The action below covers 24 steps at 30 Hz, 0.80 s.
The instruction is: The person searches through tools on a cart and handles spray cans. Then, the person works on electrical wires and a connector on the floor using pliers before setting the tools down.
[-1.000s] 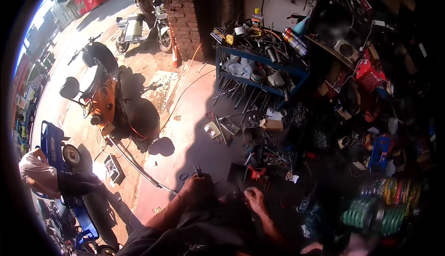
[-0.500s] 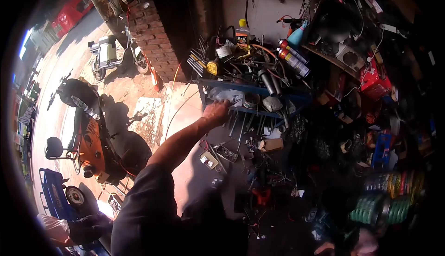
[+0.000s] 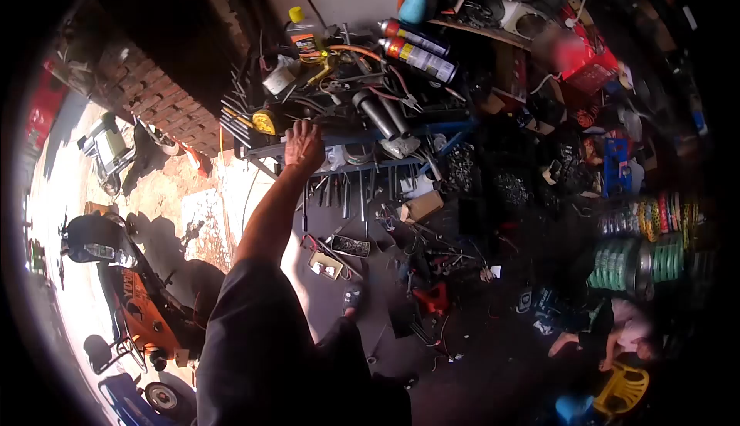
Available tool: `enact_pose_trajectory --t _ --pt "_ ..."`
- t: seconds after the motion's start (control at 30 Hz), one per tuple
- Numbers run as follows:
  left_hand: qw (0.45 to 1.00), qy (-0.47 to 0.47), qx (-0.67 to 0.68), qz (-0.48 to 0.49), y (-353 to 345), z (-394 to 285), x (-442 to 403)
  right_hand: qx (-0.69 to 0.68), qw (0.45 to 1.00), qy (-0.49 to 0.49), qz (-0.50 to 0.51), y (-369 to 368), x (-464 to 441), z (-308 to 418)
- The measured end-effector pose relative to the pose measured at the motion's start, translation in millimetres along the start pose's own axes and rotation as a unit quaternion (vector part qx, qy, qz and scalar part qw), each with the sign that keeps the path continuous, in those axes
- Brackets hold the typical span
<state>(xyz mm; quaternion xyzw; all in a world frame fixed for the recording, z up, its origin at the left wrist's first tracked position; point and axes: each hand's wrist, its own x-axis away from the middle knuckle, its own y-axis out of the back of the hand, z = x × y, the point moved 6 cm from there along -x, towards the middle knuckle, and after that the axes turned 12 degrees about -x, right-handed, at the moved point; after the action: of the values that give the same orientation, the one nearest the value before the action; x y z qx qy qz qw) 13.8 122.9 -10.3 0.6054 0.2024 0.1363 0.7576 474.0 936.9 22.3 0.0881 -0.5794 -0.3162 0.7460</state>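
My left hand point(image 3: 304, 147) reaches up to the front edge of a cluttered blue workbench point(image 3: 451, 127). Its fingertips rest at the top edge, slightly apart, and no held object is visible. Just left of the fingers is a yellow round item point(image 3: 264, 122) beside several thin rods. Dark tubes point(image 3: 380, 114), pliers point(image 3: 411, 102), two spray cans point(image 3: 420, 59) and a yellow-capped bottle point(image 3: 304, 34) lie or stand on the bench top. My right hand is out of view.
An orange scooter point(image 3: 145, 314) stands outside at the left, near a brick pillar point(image 3: 166, 102). Small trays point(image 3: 325, 265), tools and a red object point(image 3: 432, 299) are on the floor. A person point(image 3: 628, 326) is at the lower right near a yellow chair point(image 3: 623, 387).
The view has moved closer to the bench. My left hand has gone from my lap to the shelf area, then up to the top edge. My right hand has left the view.
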Motion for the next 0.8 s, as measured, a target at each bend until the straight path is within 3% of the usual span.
enact_pose_trajectory --t 0.07,0.13,0.2,0.23,0.27,0.3,0.33,0.4,0.43,0.47,0.5,0.53,0.57,0.63,0.67,0.73,0.77,0.8 --pt "0.996 -0.036 0.066 -0.051 16.6 -16.2 44.5 -0.019 0.999 -0.016 -0.02 23.9 11.6 -40.7" --pt "0.984 -0.099 0.149 -0.02 9.4 -42.0 107.9 -0.028 0.999 -0.034 -0.026 43.4 23.8 -87.0" --pt "0.962 -0.171 0.187 0.099 -18.0 -66.4 186.2 -0.052 0.998 -0.037 -0.018 49.9 44.8 -128.3" --pt "0.947 -0.175 0.141 0.228 -37.5 -77.5 227.6 -0.067 0.998 -0.018 -0.01 47.6 51.1 -126.9" --pt "0.916 -0.241 0.165 0.275 -74.2 -76.9 270.2 -0.082 0.997 0.0 -0.001 46.1 57.5 -126.0" --pt "0.874 -0.241 0.114 0.407 -42.6 -94.9 305.8 -0.097 0.995 0.019 0.008 45.3 64.2 -125.6" --pt "0.849 -0.296 0.066 0.433 -49.4 -104.5 340.0 -0.098 0.995 0.005 -0.015 50.4 63.6 -141.8" --pt "0.779 -0.273 0.104 0.555 -96.6 -94.1 398.7 -0.132 0.991 -0.026 -0.01 58.3 26.7 -225.9" --pt "0.775 -0.347 0.101 0.518 -95.2 -101.3 416.1 -0.145 0.989 -0.039 -0.006 58.7 17.6 -253.0" --pt "0.776 -0.312 0.102 0.539 -86.1 -108.2 428.3 -0.146 0.988 -0.051 -0.007 59.2 9.3 -279.4" --pt "0.754 -0.486 0.157 0.413 -107.3 -113.0 439.7 -0.144 0.988 -0.062 -0.004 63.6 -4.3 -302.4" --pt "0.784 -0.301 0.201 0.504 -88.5 -122.0 439.0 -0.143 0.987 -0.07 -0.008 72.8 -6.5 -306.3" --pt "0.782 -0.105 0.246 0.562 -24.3 -167.1 460.9 -0.161 0.985 -0.06 0.008 92.8 -39.8 -324.8" --pt "0.757 -0.045 0.336 0.558 -6.8 -202.5 490.4 -0.212 0.975 -0.06 0.013 128.3 -84.8 -346.4" --pt "0.791 -0.067 0.305 0.526 19.1 -230.5 507.3 -0.205 0.977 -0.058 0.014 149.1 -111.8 -349.8" --pt "0.76 -0.096 0.327 0.553 39.9 -276.2 545.8 -0.256 0.967 -0.011 -0.01 198.2 -157.6 -350.9" --pt "0.742 -0.117 0.329 0.572 49.9 -296.2 561.2 -0.346 0.937 0.037 -0.019 220.3 -174.6 -355.3" --pt "0.718 -0.142 0.336 0.593 61.2 -327.8 579.1 -0.376 0.919 0.107 -0.052 258.5 -153.7 -312.8"
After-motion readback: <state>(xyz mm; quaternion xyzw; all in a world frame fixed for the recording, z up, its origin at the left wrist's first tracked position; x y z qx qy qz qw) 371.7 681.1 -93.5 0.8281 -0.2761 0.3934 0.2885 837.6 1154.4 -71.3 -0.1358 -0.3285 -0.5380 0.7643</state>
